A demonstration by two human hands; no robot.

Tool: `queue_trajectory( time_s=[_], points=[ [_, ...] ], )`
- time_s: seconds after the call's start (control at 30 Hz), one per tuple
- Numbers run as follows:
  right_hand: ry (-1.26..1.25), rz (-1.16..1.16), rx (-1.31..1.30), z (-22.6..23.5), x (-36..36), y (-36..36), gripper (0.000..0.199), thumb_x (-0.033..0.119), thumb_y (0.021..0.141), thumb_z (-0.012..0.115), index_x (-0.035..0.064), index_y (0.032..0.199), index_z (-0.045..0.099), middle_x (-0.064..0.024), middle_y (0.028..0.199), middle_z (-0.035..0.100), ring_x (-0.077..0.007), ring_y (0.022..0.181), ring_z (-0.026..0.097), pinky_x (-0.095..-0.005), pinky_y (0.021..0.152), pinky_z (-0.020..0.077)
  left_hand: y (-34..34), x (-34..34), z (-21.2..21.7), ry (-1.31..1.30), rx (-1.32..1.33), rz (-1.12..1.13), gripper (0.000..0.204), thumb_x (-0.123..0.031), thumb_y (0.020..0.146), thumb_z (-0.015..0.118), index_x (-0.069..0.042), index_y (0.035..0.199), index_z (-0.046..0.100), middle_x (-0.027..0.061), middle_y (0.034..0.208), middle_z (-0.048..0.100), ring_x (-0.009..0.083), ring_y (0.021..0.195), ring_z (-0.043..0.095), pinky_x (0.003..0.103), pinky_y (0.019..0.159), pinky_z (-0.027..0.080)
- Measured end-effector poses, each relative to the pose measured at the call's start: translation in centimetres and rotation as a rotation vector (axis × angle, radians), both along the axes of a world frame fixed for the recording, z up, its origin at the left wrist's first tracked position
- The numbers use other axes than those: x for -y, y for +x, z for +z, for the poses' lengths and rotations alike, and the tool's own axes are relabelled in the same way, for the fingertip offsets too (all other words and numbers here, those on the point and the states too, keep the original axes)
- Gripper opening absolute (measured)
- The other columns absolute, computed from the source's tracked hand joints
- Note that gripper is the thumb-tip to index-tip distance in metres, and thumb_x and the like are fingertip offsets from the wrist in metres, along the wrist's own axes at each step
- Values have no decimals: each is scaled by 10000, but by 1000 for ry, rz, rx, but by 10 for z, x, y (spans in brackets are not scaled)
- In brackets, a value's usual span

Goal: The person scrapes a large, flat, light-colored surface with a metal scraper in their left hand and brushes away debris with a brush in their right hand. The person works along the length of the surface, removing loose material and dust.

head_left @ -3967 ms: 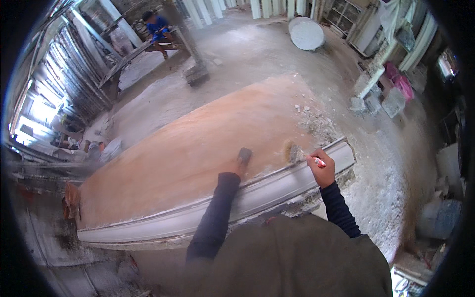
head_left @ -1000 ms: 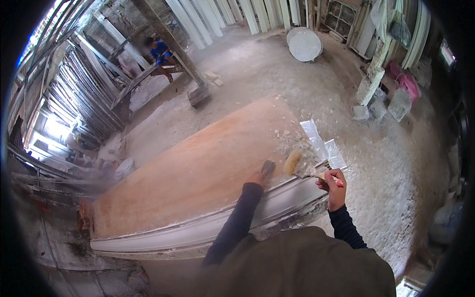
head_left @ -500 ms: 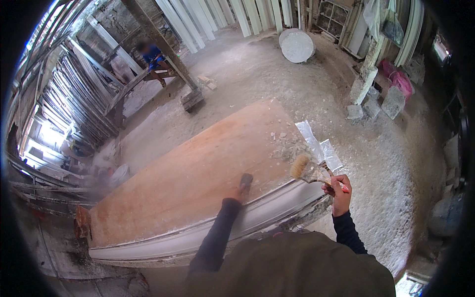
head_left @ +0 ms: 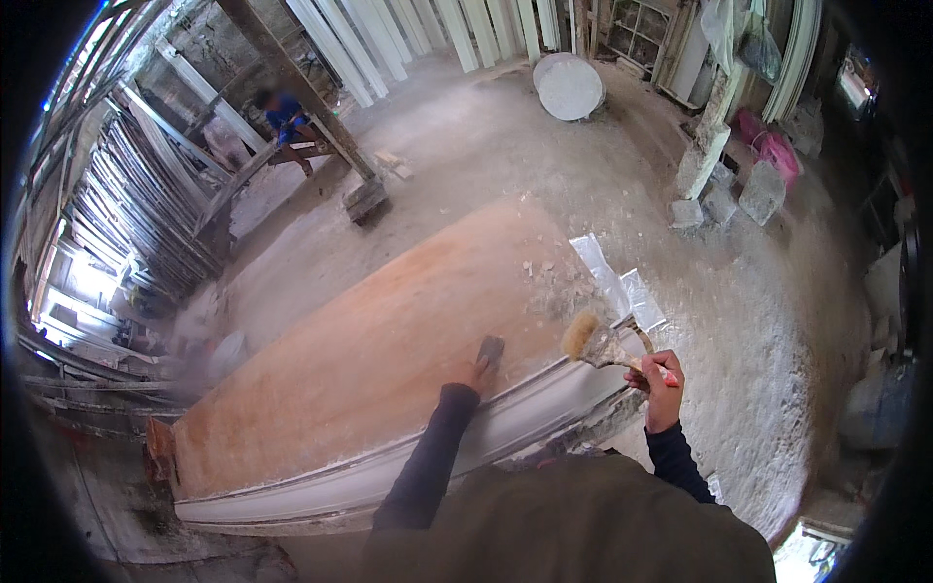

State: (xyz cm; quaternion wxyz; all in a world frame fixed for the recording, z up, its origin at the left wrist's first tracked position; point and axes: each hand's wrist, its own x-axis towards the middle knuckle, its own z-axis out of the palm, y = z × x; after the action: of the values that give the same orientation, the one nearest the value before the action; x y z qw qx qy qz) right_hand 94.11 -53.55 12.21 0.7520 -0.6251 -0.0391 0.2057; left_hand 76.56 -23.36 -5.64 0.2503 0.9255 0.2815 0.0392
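On the orange-brown tabletop (head_left: 321, 360), close to its near edge, my left hand (head_left: 470, 375) is closed around a small dark grey block (head_left: 493, 349). The block rests against the surface and I cannot make out its underside. A long white molding (head_left: 389, 455) runs along the near edge, just below that hand. Raised over the tabletop's right end, a wide paintbrush (head_left: 614, 352) with pale tan bristles and a red-tipped handle is gripped in my right hand (head_left: 662, 387). Its bristles point left, apart from the surface.
Crumbled white bits (head_left: 559, 289) and a crumpled silvery sheet (head_left: 604, 267) lie at the right end. A wooden post (head_left: 301, 97) stands ahead, with a person in blue (head_left: 287, 117) seated beyond. Farther off are a white drum (head_left: 571, 89) and stone blocks (head_left: 763, 192).
My left hand and the block have shifted slightly right along the near edge. The brush stays in my right hand at nearly the same place. The whole view has shifted a little.
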Motion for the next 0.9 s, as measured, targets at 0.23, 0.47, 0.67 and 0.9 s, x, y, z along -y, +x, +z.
queue_trajectory(
  time_s=[0.23,0.47,0.67,0.9],
  points=[
    [19,15,-24,10,-8,-5,123,138,842,553,37,827,486,-63,728,577,-148,608,612,-223,535,478,39,-20,6,-86,-21,66,310,-239,860,413,-183,1133,547,193,936,575,342,864,570,435,718,447],
    [2,18,-17,5,-8,-9,129,165,846,556,56,838,488,-52,719,580,-152,610,619,-226,539,486,-22,-18,108,-107,-481,-34,325,-200,853,413,-190,1154,534,191,903,569,328,863,571,427,707,448],
    [-22,43,-4,5,-14,-14,150,194,849,562,67,830,487,-49,709,581,-154,609,621,-230,540,490,4,-45,-20,-225,-9,-152,361,-155,846,420,-229,1188,506,165,934,572,315,847,578,413,696,463],
    [-35,33,83,11,-6,-18,156,192,849,562,60,826,482,-52,709,580,-149,611,620,-226,530,484,-37,-65,26,49,-329,-334,356,-151,839,435,-291,1152,530,106,904,586,284,817,589,378,697,484]
  ],
)
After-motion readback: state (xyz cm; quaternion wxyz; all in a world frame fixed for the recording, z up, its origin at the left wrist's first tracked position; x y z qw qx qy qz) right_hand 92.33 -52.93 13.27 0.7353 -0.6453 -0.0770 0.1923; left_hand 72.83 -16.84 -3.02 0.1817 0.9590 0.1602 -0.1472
